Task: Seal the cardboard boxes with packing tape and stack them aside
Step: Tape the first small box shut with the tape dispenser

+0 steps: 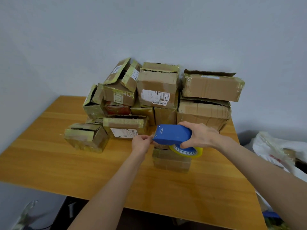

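The right hand [199, 136] is gripping a blue tape dispenser [172, 134] with a yellowish roll, hovering above a small brown box [171, 161] on the table [66, 163]. The left hand's [141, 143] fingers are pinching at the dispenser's front edge. Worn, tape-patched boxes [157, 90] are lying piled behind.

Desk [49, 163]: wood-grain top, orange-brown, pushed into the corner against a plain pale grey wall [149, 30]. Right of the desk: crumpled white plastic bag [274, 150] with some red print, and a dark shape [247, 136] just behind it, can't tell what. Low right, by the desk's near corner: small blue object [272, 214], partly hidden. Bottom left: grey floor [20, 191] with a bit of clear plastic [28, 211] lying on it. Under the desk's front edge it's dark, with no detail.
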Motion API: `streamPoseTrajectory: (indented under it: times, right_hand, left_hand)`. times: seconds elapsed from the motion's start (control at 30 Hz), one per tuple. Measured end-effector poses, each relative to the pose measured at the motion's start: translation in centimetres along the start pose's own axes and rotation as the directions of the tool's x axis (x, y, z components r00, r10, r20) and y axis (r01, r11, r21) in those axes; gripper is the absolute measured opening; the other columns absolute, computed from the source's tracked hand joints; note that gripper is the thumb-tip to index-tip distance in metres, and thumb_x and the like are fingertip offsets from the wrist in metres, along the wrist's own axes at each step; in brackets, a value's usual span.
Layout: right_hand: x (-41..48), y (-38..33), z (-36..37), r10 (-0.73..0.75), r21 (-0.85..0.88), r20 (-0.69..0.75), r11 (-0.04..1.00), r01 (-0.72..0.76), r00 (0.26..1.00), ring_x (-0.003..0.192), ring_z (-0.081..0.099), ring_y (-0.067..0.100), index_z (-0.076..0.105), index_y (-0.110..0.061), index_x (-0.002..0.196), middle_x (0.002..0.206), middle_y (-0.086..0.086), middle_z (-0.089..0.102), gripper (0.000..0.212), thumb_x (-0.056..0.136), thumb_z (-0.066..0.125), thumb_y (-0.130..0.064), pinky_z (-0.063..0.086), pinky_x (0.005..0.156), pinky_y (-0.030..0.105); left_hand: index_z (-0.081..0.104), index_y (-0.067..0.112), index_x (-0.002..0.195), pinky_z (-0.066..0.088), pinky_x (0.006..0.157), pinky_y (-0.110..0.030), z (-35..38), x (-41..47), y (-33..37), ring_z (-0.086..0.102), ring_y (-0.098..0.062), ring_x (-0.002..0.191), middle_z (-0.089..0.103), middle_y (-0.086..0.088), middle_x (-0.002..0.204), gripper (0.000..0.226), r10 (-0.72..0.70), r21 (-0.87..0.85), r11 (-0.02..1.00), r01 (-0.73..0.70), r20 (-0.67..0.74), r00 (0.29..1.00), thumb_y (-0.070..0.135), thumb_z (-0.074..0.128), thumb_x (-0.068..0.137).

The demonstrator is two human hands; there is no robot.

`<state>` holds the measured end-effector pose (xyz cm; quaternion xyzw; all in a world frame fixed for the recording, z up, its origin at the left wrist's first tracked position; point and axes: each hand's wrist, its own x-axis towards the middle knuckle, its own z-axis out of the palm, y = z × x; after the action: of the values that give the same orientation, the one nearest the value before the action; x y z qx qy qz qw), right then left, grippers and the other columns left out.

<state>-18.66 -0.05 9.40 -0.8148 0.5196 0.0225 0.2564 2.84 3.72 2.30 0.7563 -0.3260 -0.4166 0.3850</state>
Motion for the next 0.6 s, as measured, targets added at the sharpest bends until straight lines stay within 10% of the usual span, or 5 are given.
streamPoseTrajectory:
  times: [0.23,0.37,0.47,0.6]
  right_hand:
    - [-0.3,1.1,-0.3,0.021,-0.091,0.01,0.996,-0.02,1.0,0.098,0.055,0.018,0.034,-0.043,0.135,0.111,-0.012,0.055,0.071,0.074,0.068,-0.053,0.053,0.081,0.038]
    - [-0.2,1.2,0.5,0.008,-0.107,-0.003,0.994,-0.008,1.0,0.096,0.056,0.019,0.033,-0.043,0.136,0.111,-0.01,0.057,0.071,0.073,0.067,-0.053,0.053,0.077,0.036]
    - [-0.1,1.2,0.6,0.013,-0.119,0.0,0.993,-0.013,1.0,0.096,0.057,0.018,0.034,-0.042,0.137,0.111,-0.01,0.058,0.072,0.074,0.066,-0.053,0.055,0.078,0.038]
    - [0.1,0.6,0.8,0.012,-0.142,-0.019,0.99,-0.014,1.0,0.095,0.056,0.018,0.034,-0.04,0.137,0.109,-0.009,0.057,0.071,0.075,0.066,-0.054,0.054,0.075,0.035]
  left_hand:
    - [0.066,0.012,0.069,0.049,0.091,-0.048,-2.0,0.3,-2.0,0.062,-0.03,0.092,0.063,0.003,0.075,0.027,-0.002,0.044,0.999,0.006,-0.101,0.995,0.025,0.063,0.092]
    - [0.069,0.011,0.082,0.05,0.089,-0.047,-1.5,0.6,-3.2,0.044,-0.01,0.058,0.063,0.003,0.069,0.022,-0.035,0.101,0.994,0.041,-0.066,0.997,0.028,0.061,0.093]
    - [0.066,0.015,0.073,0.047,0.066,-0.037,-0.9,1.0,-4.1,0.044,-0.01,0.056,0.067,-0.001,0.077,0.025,-0.038,0.165,0.985,0.044,-0.039,0.999,0.03,0.061,0.092]
    - [0.065,0.013,0.076,0.046,0.073,-0.033,0.5,1.4,-5.4,0.055,-0.014,0.07,0.071,-0.006,0.088,0.025,-0.029,0.265,0.964,0.024,0.015,0.999,0.03,0.059,0.094]
